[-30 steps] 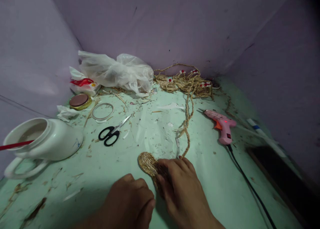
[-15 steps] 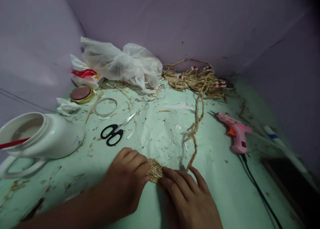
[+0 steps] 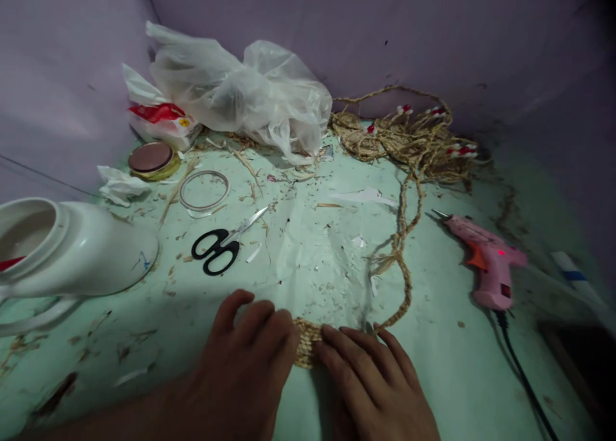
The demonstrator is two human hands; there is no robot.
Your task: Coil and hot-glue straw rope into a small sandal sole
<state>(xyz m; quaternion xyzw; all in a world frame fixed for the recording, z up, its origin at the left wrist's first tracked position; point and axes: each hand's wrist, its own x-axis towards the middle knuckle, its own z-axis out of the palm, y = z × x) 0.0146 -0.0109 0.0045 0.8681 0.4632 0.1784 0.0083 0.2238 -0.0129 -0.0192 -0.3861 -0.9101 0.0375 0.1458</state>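
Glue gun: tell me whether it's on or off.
The glue gun looks switched on: a red light glows on its pink body.

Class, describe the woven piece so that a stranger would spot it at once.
Start at the green surface and come to its near side, where the left hand and right hand are close together. The straw-coloured woven piece shows between them. Its rows are packed tight and flat, unlike the loose braided cord beyond the right hand.
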